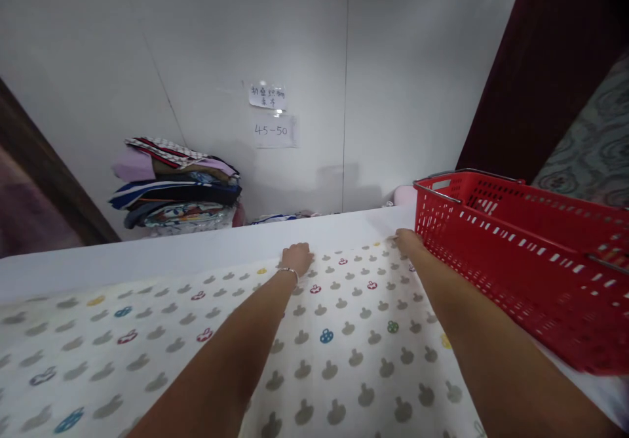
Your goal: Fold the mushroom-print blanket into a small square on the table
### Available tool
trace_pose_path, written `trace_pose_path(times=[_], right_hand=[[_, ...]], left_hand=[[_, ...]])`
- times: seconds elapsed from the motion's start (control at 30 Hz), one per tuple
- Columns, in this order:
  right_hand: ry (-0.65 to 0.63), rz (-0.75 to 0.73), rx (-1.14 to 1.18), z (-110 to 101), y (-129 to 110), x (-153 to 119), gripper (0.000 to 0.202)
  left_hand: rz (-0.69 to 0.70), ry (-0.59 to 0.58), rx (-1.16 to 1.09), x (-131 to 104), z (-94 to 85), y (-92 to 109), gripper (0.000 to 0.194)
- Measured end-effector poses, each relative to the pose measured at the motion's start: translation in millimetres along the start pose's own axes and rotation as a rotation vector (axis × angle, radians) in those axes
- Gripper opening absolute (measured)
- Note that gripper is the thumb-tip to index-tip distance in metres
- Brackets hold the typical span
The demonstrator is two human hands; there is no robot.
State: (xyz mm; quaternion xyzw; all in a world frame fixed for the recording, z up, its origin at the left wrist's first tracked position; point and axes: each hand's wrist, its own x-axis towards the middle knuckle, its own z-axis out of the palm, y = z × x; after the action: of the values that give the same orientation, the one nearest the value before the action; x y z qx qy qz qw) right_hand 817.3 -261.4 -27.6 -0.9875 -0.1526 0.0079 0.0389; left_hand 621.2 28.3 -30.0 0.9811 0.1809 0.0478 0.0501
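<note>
Laid out along the near side of a white bench (236, 248), one printed cloth (354, 307), off-white, with rows of grey mushroom-like motifs and scattered ones in blue, green, yellow, purple and pinkish red. It runs out of view at the left and at the near edge; a strip of bare bench shows beyond its far edge.

Left hand (297, 258): at the cloth's far edge, knuckles up, fingers curled down and closed on the fabric; a thin, pale bracelet (293, 272) on the wrist.

Right hand (407, 241): well apart from the left, at the far right corner of the cloth, just beside the basket; fingers partly hidden, so whether they are clamped on the corner cannot be told.

Red basket (531, 274): one, perforated walls, metal handles resting at the rim; to the right of the cloth.

Stack of folded textiles (181, 185): one, mixed colours, including lilac, blue, black and a floral piece; past the bench's far edge, at the left.

Paper signs: two, fixed to a pale wall (403, 64); upper sign (268, 96) handwritten in Chinese characters, lower sign (276, 130) marked "45-50".

Pink item (404, 195): one, partly hidden behind the basket, kind unclear.

Dark red panel (545, 51): upright, at the right, with patterned fabric (587, 136) alongside.
</note>
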Motion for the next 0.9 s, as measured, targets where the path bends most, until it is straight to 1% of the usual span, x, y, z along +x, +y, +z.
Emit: trace_pose_path(times=[0.1,0.2,0.3,0.33,0.4,0.47,0.53,0.6,0.67,0.73,0.77,0.83,0.9], right_hand=[[0.053,-0.054,-0.024,6.3,-5.9,-5.2,0.03],[0.145,-0.18,-0.021,9.4,-15.4,-16.8,0.039],[0.185,-0.311,0.009,13.2,-30.8,-28.5,0.04],[0.183,-0.367,0.036,16.0,-36.7,-32.1,0.04],[0.157,-0.496,0.099,23.6,-47.6,-38.7,0.039],[0.088,-0.6,0.145,31.0,-56.0,-44.9,0.042],[-0.016,-0.603,0.144,34.3,-62.3,-50.9,0.045],[-0.087,-0.547,0.127,33.2,-67.7,-58.5,0.048],[-0.078,-0.501,0.101,30.6,-72.7,-69.5,0.049],[-0.057,-0.516,0.096,29.8,-76.5,-83.5,0.052],[-0.069,-0.538,0.101,30.2,-77.7,-90.7,0.054],[-0.128,-0.562,0.105,31.0,-79.3,-104.2,0.057],[-0.159,-0.511,0.084,29.3,-81.4,-116.4,0.058]], left_hand=[[0.002,0.025,-0.002,-1.3,4.8,3.9,0.022],[0.034,0.065,-0.033,-7.1,6.4,1.7,0.026],[0.076,0.114,-0.069,-16.9,7.0,-1.3,0.032],[0.11,0.137,-0.083,-20.9,7.7,-2.1,0.033],[0.22,0.167,-0.105,-29.7,9.8,-4.1,0.035],[0.344,0.13,-0.112,-37.9,11.6,-7.0,0.037],[0.411,0.017,-0.111,-44.4,10.7,-10.9,0.042],[0.399,-0.072,-0.105,-50.2,6.6,-14.9,0.046],[0.356,-0.078,-0.105,-58.3,1.5,-18.9,0.05],[0.336,-0.035,-0.112,-71.3,-1.6,-23.7,0.053],[0.34,-0.03,-0.118,-79.5,-2.0,-26.4,0.054],[0.342,-0.074,-0.125,-97.2,-2.7,-31.8,0.057],[0.303,-0.119,-0.134,-114.5,-6.8,-35.8,0.059]])
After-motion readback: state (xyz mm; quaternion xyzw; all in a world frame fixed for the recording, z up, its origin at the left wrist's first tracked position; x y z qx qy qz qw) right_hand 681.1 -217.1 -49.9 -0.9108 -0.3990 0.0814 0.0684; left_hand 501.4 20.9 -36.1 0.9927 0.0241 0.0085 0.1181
